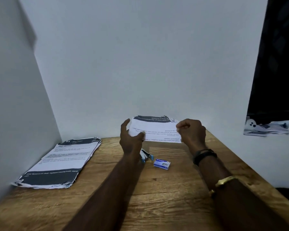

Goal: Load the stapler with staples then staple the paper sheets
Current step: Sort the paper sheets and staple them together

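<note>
Both hands hold a small set of printed paper sheets [154, 129] in the air above the far middle of the wooden table [157, 189]. My left hand [130, 139] grips the sheets' left edge, thumb on top. My right hand [192, 132] pinches the right edge with curled fingers. Below them on the table lies a small blue and silver stapler [146, 157], partly hidden by my left forearm. A small blue and white box of staples [162, 164] lies just right of the stapler.
A larger stack of printed sheets [60, 162] with dark bands lies at the table's left, against the white wall. Walls close the back and left sides. The table's right edge runs diagonally; beyond it are a dark curtain [277, 64] and a white surface.
</note>
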{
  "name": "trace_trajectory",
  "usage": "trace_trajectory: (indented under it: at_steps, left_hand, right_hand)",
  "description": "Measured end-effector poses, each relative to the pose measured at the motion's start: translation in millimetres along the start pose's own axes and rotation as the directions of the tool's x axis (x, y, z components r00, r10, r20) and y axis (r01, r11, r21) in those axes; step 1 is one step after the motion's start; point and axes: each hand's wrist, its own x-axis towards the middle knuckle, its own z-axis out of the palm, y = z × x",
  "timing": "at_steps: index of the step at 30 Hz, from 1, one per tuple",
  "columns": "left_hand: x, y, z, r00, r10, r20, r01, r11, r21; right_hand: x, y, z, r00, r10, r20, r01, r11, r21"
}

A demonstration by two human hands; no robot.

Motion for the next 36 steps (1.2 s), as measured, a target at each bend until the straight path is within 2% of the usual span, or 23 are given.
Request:
trace_trajectory:
  at_steps: [2,4,7,11,14,18,20,23,26,29,33,36]
  left_hand:
    - [-0.9,-6.7,13.6,0.999,0.05,0.006,-0.05,0.992,0.116]
    - [-0.1,-13.5,26.4,0.998,0.04,0.054,-0.051,0.975,0.216]
    - [-1.3,-24.1,46.4,0.985,-0.053,0.167,-0.02,0.912,0.411]
    - [-8.1,-32.9,71.3,0.932,-0.214,0.292,0.04,0.863,0.503]
    - [-12.6,-35.6,87.3,0.932,-0.172,0.319,-0.079,0.763,0.642]
    - [-13.6,-36.2,102.1,0.923,-0.136,0.359,-0.18,0.673,0.717]
    - [-13.2,-34.7,107.4,0.911,-0.159,0.38,-0.222,0.587,0.779]
    - [-14.5,-34.7,112.6,0.897,-0.237,0.373,-0.259,0.402,0.878]
    - [-16.2,-41.0,114.5,0.868,-0.295,0.399,-0.3,0.329,0.895]
    - [-13.9,-43.6,115.4,0.849,-0.325,0.416,-0.319,0.313,0.895]
    - [-10.1,-44.4,113.3,0.85,-0.304,0.429,-0.331,0.326,0.886]
    - [-13.1,-42.9,109.4,0.891,-0.157,0.427,-0.319,0.454,0.832]
  right_hand:
    - [9.5,9.1,-8.4,0.999,0.001,-0.048,-0.002,1.0,-0.031]
    - [18.0,18.0,-15.5,0.995,0.009,-0.096,-0.019,0.995,-0.102]
    - [28.5,29.3,-22.3,0.99,0.032,-0.141,-0.057,0.981,-0.183]
    - [36.2,42.4,-24.9,0.989,0.015,-0.146,-0.053,0.965,-0.257]
    - [39.6,53.8,-24.9,0.994,-0.014,-0.105,-0.024,0.939,-0.343]
    - [44.6,59.7,-23.6,1.0,-0.002,-0.002,0.001,0.891,-0.453]
    - [45.6,61.0,-19.7,0.999,0.025,0.024,-0.01,0.883,-0.469]
    - [44.4,62.0,-16.3,0.994,0.08,0.073,-0.033,0.864,-0.502]
    - [45.5,64.7,-14.1,0.976,0.161,0.148,-0.048,0.818,-0.573]
    - [45.5,64.8,-13.3,0.954,0.236,0.187,-0.058,0.753,-0.655]
    - [43.7,64.0,-11.8,0.949,0.233,0.214,-0.003,0.685,-0.728]
    - [39.5,55.9,-10.2,0.971,0.131,0.198,0.041,0.729,-0.683]
